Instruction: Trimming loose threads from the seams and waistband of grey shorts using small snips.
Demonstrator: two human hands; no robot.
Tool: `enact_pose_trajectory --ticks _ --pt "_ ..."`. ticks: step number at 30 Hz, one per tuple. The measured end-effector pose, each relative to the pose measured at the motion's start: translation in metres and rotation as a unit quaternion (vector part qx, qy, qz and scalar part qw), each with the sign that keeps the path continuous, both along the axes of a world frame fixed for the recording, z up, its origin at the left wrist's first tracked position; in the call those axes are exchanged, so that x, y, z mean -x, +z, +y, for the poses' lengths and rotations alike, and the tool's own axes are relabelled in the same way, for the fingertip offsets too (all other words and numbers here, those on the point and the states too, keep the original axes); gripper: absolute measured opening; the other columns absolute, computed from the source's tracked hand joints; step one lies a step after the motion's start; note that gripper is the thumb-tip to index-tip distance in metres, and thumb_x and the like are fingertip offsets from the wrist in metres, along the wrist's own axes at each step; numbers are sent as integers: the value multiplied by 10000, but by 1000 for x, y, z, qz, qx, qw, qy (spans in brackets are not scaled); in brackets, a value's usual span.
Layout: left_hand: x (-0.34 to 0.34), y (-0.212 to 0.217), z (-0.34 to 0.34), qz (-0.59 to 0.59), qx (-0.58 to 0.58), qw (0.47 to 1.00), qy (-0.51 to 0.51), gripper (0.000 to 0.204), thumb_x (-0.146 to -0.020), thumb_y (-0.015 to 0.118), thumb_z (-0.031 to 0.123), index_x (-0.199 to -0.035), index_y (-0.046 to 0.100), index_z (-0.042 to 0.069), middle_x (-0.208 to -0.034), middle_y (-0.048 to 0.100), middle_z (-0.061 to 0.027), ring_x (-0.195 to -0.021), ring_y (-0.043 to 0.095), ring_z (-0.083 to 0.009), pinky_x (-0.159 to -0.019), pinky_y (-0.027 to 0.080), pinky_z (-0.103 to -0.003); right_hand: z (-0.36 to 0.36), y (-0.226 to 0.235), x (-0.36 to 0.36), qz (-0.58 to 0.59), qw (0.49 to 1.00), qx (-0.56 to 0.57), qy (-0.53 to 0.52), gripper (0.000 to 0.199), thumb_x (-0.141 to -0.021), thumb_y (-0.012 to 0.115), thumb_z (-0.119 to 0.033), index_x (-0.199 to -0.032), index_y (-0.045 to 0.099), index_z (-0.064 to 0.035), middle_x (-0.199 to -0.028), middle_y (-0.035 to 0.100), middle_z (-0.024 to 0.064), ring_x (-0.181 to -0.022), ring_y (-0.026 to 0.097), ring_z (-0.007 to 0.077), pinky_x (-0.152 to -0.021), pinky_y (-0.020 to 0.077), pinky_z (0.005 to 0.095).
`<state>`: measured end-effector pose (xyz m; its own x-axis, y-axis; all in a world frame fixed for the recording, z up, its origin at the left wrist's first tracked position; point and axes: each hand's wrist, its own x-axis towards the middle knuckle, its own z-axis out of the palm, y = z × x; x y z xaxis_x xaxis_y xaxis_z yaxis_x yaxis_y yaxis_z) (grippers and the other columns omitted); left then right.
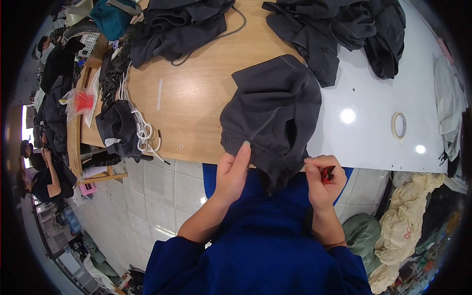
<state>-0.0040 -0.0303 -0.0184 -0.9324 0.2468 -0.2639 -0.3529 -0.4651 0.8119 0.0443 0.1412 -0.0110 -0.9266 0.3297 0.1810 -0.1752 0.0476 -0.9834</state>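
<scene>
A dark grey garment with a gathered elastic edge lies bunched at the near edge of the table, part of it hanging over toward my lap. My left hand is closed on the gathered edge, thumb on top and fingers underneath. At the garment's right side, my right hand has its thumb and forefinger pinched together close to the cloth. What sits between those fingertips is too small to make out. Tucked in the right palm is a small red-and-black tool that looks like thread snips, mostly covered by the fingers.
More dark grey garments lie at the far left, and another pile at the far right. A tape roll rests on the white tabletop. White cords hang by the left edge. Cream cloth is heaped at right. Another person sits far left.
</scene>
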Motion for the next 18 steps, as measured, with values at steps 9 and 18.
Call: enact_pose_trajectory --ticks 9,18 --pt "-7 6 -6 104 83 989 -58 207 -966 429 153 -890 563 15 -725 493 62 -656 400 -13 -574 318 -189 -9 21 18 52 977 -188 84 387 -668 764 -61 -1012 601 3 -763 600 110 -594 581 169 -551 467 229" --pt "-8 20 -3 122 122 982 -80 245 -967 434 186 -816 539 25 -671 460 68 -619 371 -13 -534 298 -196 -11 21 22 135 938 -319 -3 364 -560 806 -107 -902 693 -52 -723 611 61 -533 527 171 -453 389 241"
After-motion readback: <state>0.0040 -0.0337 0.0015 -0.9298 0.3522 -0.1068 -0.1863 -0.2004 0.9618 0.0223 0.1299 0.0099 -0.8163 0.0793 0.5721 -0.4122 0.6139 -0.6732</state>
